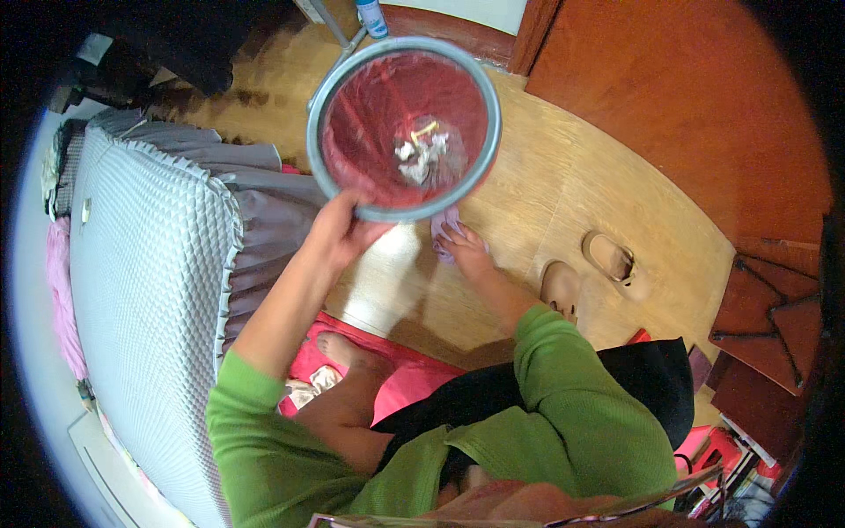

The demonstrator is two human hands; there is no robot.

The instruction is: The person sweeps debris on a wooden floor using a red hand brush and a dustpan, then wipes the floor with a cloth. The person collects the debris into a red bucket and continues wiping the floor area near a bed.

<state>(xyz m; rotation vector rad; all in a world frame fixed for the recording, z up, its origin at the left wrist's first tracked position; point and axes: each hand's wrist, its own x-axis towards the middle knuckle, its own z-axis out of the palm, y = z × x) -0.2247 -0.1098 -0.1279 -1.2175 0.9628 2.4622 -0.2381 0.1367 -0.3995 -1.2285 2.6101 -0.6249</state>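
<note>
My left hand [343,228] grips the near rim of a round waste bin [493,99], which has a grey rim and a red plastic bag lining [356,119]. Crumpled white tissues [422,158] and a small yellowish strip [424,132] lie at the bottom of the bag. Just right of the bin's near edge, my right hand [465,247] presses on a lilac cloth [443,228] against the wooden floor [488,310]. The bin hides part of that cloth.
A bed with a pale quilted cover [145,264] and grey skirt [270,231] stands on the left. Beige clogs [561,284] sit on the floor to the right, near a reddish-brown wooden panel [673,119]. A red mat [422,389] lies under my foot. A blue can [373,18] stands beyond the bin.
</note>
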